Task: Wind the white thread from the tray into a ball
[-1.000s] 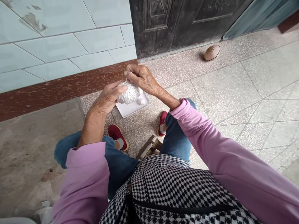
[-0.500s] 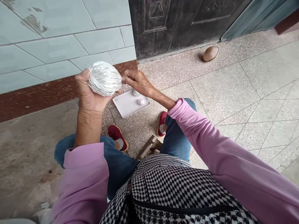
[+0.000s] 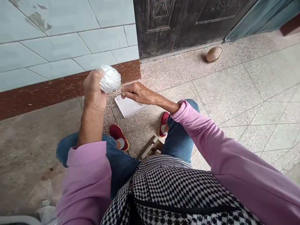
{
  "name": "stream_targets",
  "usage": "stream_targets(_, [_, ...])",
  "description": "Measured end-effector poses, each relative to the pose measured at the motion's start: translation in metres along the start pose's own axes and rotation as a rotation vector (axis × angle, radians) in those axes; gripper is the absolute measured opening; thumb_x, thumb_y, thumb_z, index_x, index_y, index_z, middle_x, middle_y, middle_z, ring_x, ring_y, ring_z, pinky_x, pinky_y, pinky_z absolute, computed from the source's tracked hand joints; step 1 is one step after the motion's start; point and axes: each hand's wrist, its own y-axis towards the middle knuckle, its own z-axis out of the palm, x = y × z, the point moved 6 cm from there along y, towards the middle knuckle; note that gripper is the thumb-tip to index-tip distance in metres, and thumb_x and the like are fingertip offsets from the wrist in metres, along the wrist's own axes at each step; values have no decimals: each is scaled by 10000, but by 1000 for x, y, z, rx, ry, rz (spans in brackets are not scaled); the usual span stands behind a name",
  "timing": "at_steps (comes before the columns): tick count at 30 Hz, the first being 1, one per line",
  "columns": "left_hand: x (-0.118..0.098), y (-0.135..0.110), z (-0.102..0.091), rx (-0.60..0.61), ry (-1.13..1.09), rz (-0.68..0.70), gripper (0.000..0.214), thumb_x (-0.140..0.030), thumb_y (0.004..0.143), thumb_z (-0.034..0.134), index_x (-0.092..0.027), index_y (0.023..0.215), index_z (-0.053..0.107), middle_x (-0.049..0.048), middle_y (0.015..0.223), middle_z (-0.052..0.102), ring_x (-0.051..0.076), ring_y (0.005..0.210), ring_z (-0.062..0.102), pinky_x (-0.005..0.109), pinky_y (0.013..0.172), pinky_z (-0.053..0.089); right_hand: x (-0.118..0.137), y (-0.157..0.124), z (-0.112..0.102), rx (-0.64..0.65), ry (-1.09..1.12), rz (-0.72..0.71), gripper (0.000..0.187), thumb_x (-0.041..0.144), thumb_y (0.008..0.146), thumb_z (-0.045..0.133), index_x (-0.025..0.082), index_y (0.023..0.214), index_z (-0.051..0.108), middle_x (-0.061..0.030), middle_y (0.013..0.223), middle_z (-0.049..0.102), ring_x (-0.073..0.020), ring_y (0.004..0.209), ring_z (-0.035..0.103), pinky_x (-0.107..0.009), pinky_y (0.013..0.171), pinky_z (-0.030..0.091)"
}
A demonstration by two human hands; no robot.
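Yarn (image 3: 110,79), wound into a white ball, sits in the left hand (image 3: 92,90), whose fingers wrap its left side. It appears up and left of the tray (image 3: 123,105), against the brown skirting (image 3: 127,71). Half a second ago its long side faced up; now it is turned, showing a rounder, smaller outline. The right hand (image 3: 138,93), then at the ball's right end, is lower and just apart from it, thumb and fingers drawn together; I cannot tell whether a strand is between them. That hand now covers the part of the tray where two small white balls showed. Both shoes (image 3: 116,132) stay put.
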Motion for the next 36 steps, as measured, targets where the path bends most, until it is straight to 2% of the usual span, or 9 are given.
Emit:
stream_targets(3, [11, 1, -1, 12, 62, -16, 719, -631, 620, 1170, -211, 1032, 756, 27, 915, 735, 171, 766, 647, 264, 626, 534, 3, -1, -4, 4, -12, -48, 349, 282, 1370, 545, 193, 1091, 733, -77, 1046, 746, -254, 1029, 714, -416, 1087, 657])
stream_targets(7, [13, -13, 12, 183, 175, -105, 573, -592, 751, 1110, -214, 1022, 775, 27, 884, 747, 166, 730, 631, 266, 623, 480, -1, -2, -29, -149, -25, 1, 453, 458, 1419, 596, 224, 1041, 679, -56, 1015, 716, -251, 1047, 712, -388, 1046, 653])
stream_targets(11, [11, -32, 25, 365, 172, -219, 593, -645, 785, 1085, -178, 1034, 815, 75, 948, 752, 200, 764, 672, 276, 613, 519, -7, -4, -47, -293, 11, 32, 555, 641, 1391, 709, 239, 1014, 643, -47, 1005, 686, -263, 1091, 713, -378, 1018, 670])
stream_targets(17, [6, -44, 29, 438, 117, -221, 775, -894, 886, 1066, -192, 1082, 802, 100, 989, 767, 254, 822, 762, 321, 652, 626, -13, 4, -48, -352, 96, -5, 599, 642, 1412, 672, 259, 971, 539, -25, 975, 586, -227, 1002, 637, -401, 1039, 673])
stream_targets(21, [4, -44, 32, 503, 110, -248, 728, -798, 787, 1117, -201, 1087, 830, 150, 1021, 828, 342, 936, 842, 400, 727, 702, -19, 7, -48, -343, 157, 34, 642, 662, 1392, 736, 272, 942, 495, -8, 941, 527, -215, 967, 606, -387, 1024, 692])
stream_targets(27, [-19, -44, 36, 386, -126, -244, 614, -708, 768, 976, -211, 1104, 844, 184, 1077, 837, 486, 1239, 857, 578, 936, 795, -33, 14, -56, -390, 349, 88, 633, 594, 1371, 831, 284, 933, 494, 19, 858, 481, -189, 830, 530, -311, 817, 657])
stream_targets(29, [-30, -41, 34, 317, -237, -197, 694, -813, 832, 905, -196, 1145, 855, 187, 1128, 825, 455, 1153, 844, 515, 797, 761, -36, 15, -57, -403, 375, 114, 604, 485, 1393, 815, 279, 924, 493, 33, 832, 457, -175, 800, 503, -283, 796, 638])
stream_targets(32, [-35, -32, 31, 220, -366, -159, 909, -1047, 920, 750, -179, 1167, 855, 189, 1105, 790, 354, 952, 781, 348, 540, 550, -33, 17, -55, -414, 365, 108, 538, 267, 1412, 714, 258, 915, 509, 52, 833, 418, -147, 796, 463, -250, 840, 634])
stream_targets(36, [-32, -22, 30, 138, -472, -161, 879, -1075, 1028, 664, -214, 1113, 821, 160, 1083, 775, 281, 864, 734, 316, 496, 500, -29, 19, -44, -372, 297, 173, 498, 304, 1337, 822, 270, 918, 555, 42, 825, 467, -178, 887, 573, -250, 950, 685])
